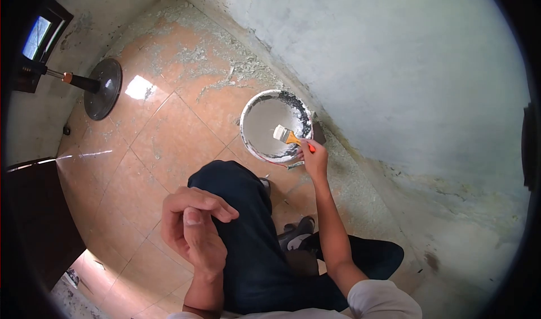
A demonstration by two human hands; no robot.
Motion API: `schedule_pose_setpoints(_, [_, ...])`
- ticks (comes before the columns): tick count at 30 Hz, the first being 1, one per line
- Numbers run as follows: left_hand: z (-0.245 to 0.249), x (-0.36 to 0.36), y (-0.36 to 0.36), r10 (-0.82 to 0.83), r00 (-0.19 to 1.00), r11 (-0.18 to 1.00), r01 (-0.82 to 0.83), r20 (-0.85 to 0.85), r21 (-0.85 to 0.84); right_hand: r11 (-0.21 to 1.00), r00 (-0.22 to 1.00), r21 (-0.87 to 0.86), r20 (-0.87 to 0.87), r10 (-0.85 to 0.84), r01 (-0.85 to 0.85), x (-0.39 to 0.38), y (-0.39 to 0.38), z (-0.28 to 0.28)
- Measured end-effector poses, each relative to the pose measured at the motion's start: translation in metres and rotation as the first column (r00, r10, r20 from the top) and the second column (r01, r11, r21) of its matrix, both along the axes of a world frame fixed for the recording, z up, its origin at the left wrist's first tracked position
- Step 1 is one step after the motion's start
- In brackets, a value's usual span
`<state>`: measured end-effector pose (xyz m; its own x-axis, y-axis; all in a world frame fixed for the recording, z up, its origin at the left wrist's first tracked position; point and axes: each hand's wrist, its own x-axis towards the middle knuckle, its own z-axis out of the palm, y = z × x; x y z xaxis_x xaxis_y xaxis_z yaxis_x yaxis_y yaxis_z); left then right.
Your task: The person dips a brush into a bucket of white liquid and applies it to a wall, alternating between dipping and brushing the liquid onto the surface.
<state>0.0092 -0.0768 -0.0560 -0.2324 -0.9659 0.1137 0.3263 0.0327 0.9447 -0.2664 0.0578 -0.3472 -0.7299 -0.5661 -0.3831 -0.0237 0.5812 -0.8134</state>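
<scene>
My right hand is closed around the handle of a paintbrush. The handle is yellow and orange-red, and the white-coated bristles point left over a round bucket. Greyish-white paint or a similar liquid lies in the bucket, with white and dark smears around its inner wall. Raised above my left knee is my left hand, its fingers curled loosely together near the thumb, with nothing seen in them. My dark-trousered knee is just below the bucket in view.
Behind the bucket runs a patchy pale wall. Flaked debris lies along its foot on the orange tiled floor. A stand with a round black base is at the left. A dark panel borders the lower left.
</scene>
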Motion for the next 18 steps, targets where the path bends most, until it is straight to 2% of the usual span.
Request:
schedule_pose_setpoints(1, [0.0, -0.002, -0.001, 0.016, 1.0, 1.0, -0.016, 0.007, 0.017, 0.993, 0.995, -0.093, 0.075, -0.067, 0.074, 0.001, 0.018, 0.005])
schedule_pose_setpoints(2, [0.0, -0.004, -0.001, 0.03, 0.999, 0.999, -0.03, 0.013, 0.033, 0.992, 0.995, -0.09, 0.065, -0.077, 0.083, 0.006, 0.033, 0.008])
schedule_pose_setpoints(4, [0.0, -0.008, 0.001, 0.001, 1.0, 1.0, -0.001, -0.002, 0.024, 0.962, 0.984, -0.24, 0.152, -0.091, 0.126, 0.015, 0.062, -0.013])
schedule_pose_setpoints(5, [0.0, -0.009, 0.002, -0.016, 1.0, 1.0, 0.016, -0.001, 0.013, 0.984, 0.994, -0.165, 0.09, -0.054, 0.068, 0.021, 0.077, -0.032])
schedule_pose_setpoints(6, [0.001, -0.01, 0.004, -0.021, 1.0, 1.0, 0.021, -0.007, 0.008, 0.983, 0.995, -0.17, 0.085, -0.058, 0.072, 0.026, 0.085, -0.041])
schedule_pose_setpoints(7, [0.003, -0.01, 0.007, -0.041, 0.999, 0.999, 0.042, 0.023, -0.011, 0.993, 0.97, -0.013, -0.216, 0.112, -0.118, 0.034, 0.09, -0.046])
schedule_pose_setpoints(8, [0.004, -0.009, 0.009, -0.061, 0.997, 0.998, 0.063, 0.056, -0.03, 0.95, 0.831, 0.19, -0.462, 0.309, -0.248, 0.042, 0.093, -0.053])
schedule_pose_setpoints(9, [0.005, -0.007, 0.012, -0.074, 0.996, 0.997, 0.075, 0.047, -0.03, 0.921, 0.874, 0.335, -0.365, 0.321, -0.198, 0.05, 0.09, -0.048])
schedule_pose_setpoints(10, [0.005, -0.005, 0.015, -0.076, 0.996, 0.996, 0.078, 0.052, -0.037, 0.924, 0.877, 0.327, -0.363, 0.316, -0.197, 0.054, 0.086, -0.043])
schedule_pose_setpoints(12, [0.006, -0.001, 0.02, -0.071, 0.997, 0.997, 0.071, 0.013, -0.036, 0.875, 0.846, 0.442, -0.374, 0.381, -0.198, 0.058, 0.076, -0.032])
schedule_pose_setpoints(15, [0.008, 0.002, 0.024, -0.062, 0.998, 0.997, 0.061, -0.011, -0.051, 0.845, 0.858, 0.493, -0.325, 0.398, -0.205, 0.059, 0.064, -0.019])
schedule_pose_setpoints(18, [0.009, 0.001, 0.026, -0.072, 0.997, 0.997, 0.072, 0.022, -0.02, 0.864, 0.831, 0.476, -0.403, 0.383, -0.167, 0.057, 0.054, -0.021])
